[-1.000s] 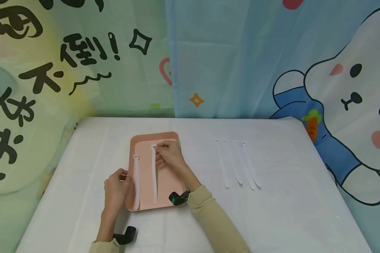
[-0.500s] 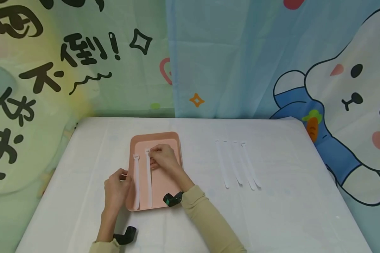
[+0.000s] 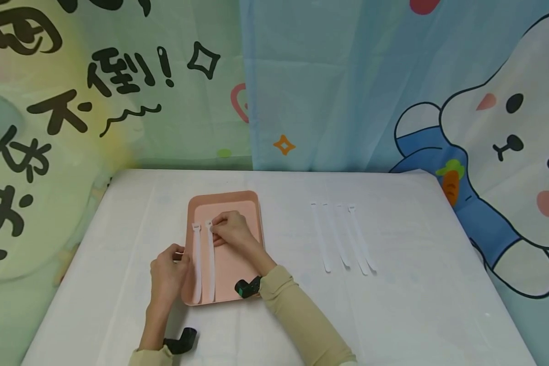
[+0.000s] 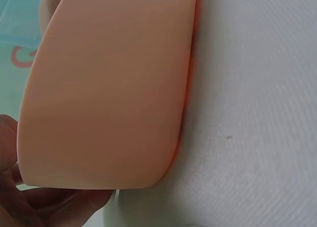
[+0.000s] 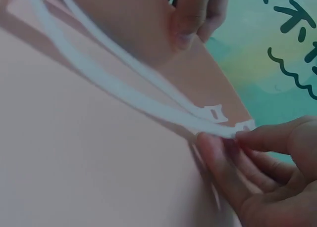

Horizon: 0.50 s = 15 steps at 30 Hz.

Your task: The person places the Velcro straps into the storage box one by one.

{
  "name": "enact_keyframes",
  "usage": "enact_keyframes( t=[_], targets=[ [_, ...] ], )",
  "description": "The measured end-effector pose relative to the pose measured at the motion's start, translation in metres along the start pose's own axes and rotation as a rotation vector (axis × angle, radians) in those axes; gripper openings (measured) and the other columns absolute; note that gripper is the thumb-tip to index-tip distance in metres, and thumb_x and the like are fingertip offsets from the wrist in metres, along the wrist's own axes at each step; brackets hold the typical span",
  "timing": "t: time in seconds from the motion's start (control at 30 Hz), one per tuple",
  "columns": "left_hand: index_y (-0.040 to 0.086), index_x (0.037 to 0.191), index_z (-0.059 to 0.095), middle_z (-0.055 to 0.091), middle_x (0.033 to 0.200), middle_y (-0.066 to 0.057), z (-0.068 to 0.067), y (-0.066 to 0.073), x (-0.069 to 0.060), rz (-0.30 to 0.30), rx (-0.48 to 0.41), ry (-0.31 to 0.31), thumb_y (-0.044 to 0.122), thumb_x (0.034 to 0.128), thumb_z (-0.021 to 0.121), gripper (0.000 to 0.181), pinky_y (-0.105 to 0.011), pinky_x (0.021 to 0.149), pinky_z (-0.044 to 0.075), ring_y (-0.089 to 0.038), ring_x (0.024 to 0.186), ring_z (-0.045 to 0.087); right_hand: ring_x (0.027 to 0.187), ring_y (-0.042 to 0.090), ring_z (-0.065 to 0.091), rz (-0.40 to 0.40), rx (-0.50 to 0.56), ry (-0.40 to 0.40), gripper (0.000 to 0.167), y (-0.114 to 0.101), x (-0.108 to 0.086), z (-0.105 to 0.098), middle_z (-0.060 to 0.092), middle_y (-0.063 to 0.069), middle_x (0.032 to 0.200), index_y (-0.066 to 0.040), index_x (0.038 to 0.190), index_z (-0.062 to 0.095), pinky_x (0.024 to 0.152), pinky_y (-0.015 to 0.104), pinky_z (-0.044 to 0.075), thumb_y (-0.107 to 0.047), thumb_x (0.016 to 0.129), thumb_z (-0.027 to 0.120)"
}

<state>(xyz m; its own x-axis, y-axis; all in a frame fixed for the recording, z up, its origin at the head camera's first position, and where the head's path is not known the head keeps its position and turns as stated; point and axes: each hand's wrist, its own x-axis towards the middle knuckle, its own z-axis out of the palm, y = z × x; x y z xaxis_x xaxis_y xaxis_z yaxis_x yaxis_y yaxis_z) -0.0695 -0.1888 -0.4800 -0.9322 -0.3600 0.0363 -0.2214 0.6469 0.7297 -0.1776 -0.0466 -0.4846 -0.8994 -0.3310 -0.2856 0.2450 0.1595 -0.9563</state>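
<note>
The right hand (image 3: 233, 231) pinches the top end of a white strip (image 3: 211, 269) between thumb and finger. It reaches over the near right corner of the pink tray (image 3: 240, 269). The left hand (image 3: 168, 272) pinches the tray's left edge. The held strip runs inside the tray, just beside another strip (image 3: 198, 269) by that edge. Four more strips (image 3: 359, 234) lie on the tabletop (image 3: 421, 264), towards its right edge. The step seems to be lining up strips; next calls for a gentle let-go.

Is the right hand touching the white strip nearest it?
Touching. In the right wrist view, the right hand pinches the white strip near one end.
</note>
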Motion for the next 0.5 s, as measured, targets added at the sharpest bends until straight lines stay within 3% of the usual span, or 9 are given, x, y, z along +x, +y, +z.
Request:
enact_keyframes(
  t=[0.5],
  targets=[
    [-0.002, 0.09, 0.066, 0.067, 0.079, -0.02, -0.0007, 0.0026, -0.0009, 0.003, 0.009, 0.004, 0.004, 0.082, 0.06, 0.012, -0.037, 0.052, 0.048, -0.03, 0.066, 0.064, 0.058, 0.026, 0.064, -0.098, -0.153, 0.015, 0.013, 0.004, -0.0017, 0.0007, 0.065, 0.014, 0.076, 0.003, 0.096, 0.062, 0.053, 0.032, 0.052, 0.0, 0.084, 0.059]
  ],
)
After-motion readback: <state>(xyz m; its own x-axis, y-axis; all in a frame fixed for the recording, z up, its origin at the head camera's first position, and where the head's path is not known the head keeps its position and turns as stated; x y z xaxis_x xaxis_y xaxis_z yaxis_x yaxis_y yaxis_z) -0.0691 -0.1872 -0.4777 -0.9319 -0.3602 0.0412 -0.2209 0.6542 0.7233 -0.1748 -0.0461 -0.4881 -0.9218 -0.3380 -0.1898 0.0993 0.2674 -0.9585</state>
